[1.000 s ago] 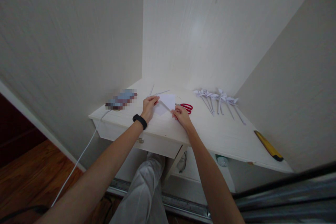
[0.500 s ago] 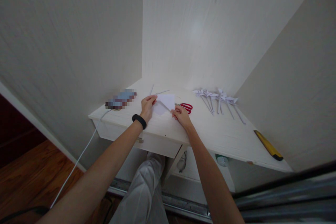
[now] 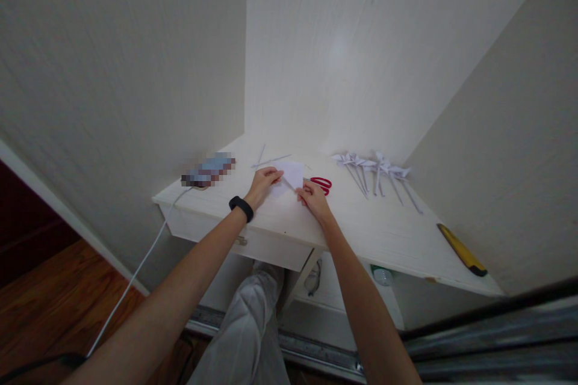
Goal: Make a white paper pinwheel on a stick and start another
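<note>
A small white sheet of paper lies on the white desk, partly folded. My left hand, with a black band on the wrist, pinches the paper's left part, fingers bent over it. My right hand presses the paper's near right corner with closed fingers. Red-handled scissors lie just right of my right hand, touching neither hand.
Several folded white paper pinwheels on sticks lie at the back right. Thin white paper sticks lie behind the sheet. A phone with a white cable lies at the left. A yellow utility knife rests near the right edge. Walls close in on three sides.
My left hand has moved right along the paper, folding its left part over toward the middle. My right hand has stayed on the near corner.
</note>
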{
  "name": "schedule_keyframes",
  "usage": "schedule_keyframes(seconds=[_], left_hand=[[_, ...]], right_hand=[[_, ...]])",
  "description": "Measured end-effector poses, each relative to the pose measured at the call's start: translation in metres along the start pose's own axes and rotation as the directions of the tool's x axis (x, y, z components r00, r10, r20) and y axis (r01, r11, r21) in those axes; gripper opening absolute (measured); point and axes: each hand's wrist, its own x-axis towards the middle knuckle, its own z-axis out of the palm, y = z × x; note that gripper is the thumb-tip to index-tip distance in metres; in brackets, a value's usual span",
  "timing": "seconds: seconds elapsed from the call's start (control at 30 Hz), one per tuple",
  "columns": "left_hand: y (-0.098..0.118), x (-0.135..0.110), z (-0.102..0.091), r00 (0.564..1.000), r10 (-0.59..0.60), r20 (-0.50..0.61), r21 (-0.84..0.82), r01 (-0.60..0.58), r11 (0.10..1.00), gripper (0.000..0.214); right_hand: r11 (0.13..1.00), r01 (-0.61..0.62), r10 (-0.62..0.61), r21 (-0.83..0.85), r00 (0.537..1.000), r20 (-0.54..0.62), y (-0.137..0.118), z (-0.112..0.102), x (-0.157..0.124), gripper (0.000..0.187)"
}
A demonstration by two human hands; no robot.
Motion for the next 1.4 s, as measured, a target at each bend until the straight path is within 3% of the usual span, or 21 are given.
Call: schedule_keyframes(seconds=[0.4, 0.8, 0.97, 1.4], left_hand=[[-0.003, -0.002, 0.003, 0.991, -0.075, 0.110, 0.131, 0.061, 0.989, 0.024], [-0.007, -0.003, 0.003, 0.962, -0.083, 0.260, 0.449, -0.044, 0.892, 0.020], [-0.008, -0.004, 0.004, 0.949, -0.096, 0.299, 0.425, -0.042, 0.904, 0.019], [0.003, -0.007, 0.005, 0.966, -0.047, 0.254, 0.360, -0.049, 0.931, 0.017]], right_hand=[[1.000, 0.013, -0.013, 0.009, 1.000, 0.007, -0.001, 0.000, -0.001, 0.009], [0.999, 0.037, -0.037, -0.021, 0.999, 0.010, 0.000, -0.001, -0.001, 0.010], [0.999, 0.029, -0.029, 0.018, 0.999, 0.025, 0.004, -0.001, 0.001, 0.011], [0.999, 0.045, -0.045, 0.026, 0.999, 0.018, 0.003, -0.001, 0.000, 0.013]])
